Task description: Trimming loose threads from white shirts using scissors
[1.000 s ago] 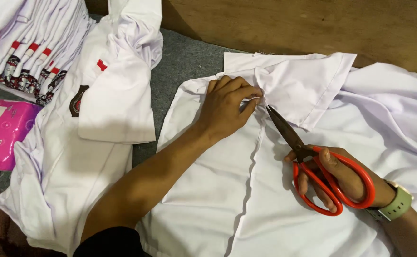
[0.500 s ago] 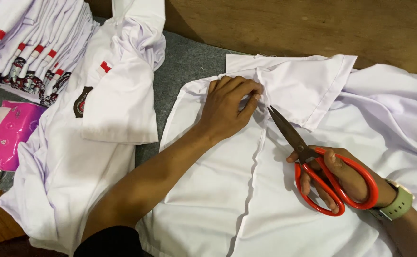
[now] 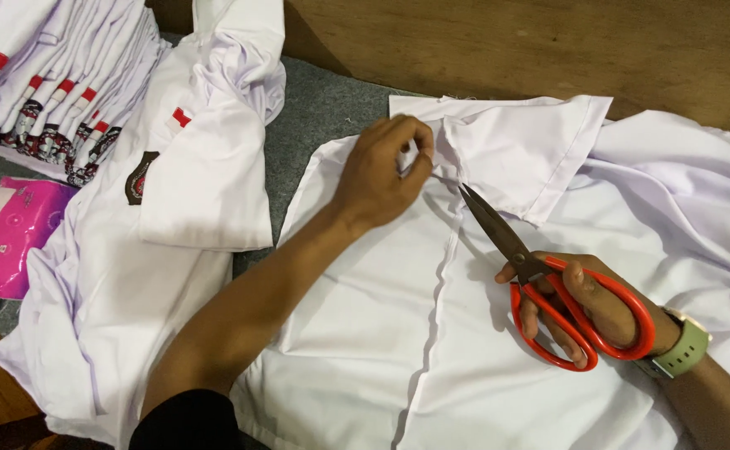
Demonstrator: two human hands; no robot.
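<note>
Pinching one white shirt [image 3: 356, 333] near its collar with my left hand [image 3: 381, 171], I grip one pair of red-handled scissors [image 3: 548, 283] in my right hand [image 3: 585, 300]. Blades closed, their long axis points diagonally up-left toward the collar.

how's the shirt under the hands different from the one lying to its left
The shirt under the hands is spread flat with no badge in sight; the left shirt is rumpled and shows a dark crest badge and a small red tab. The left hand pinches the first near its collar while the right hand holds red-handled scissors over it; nothing touches the other. Both are white and lie on the grey surface.
</note>
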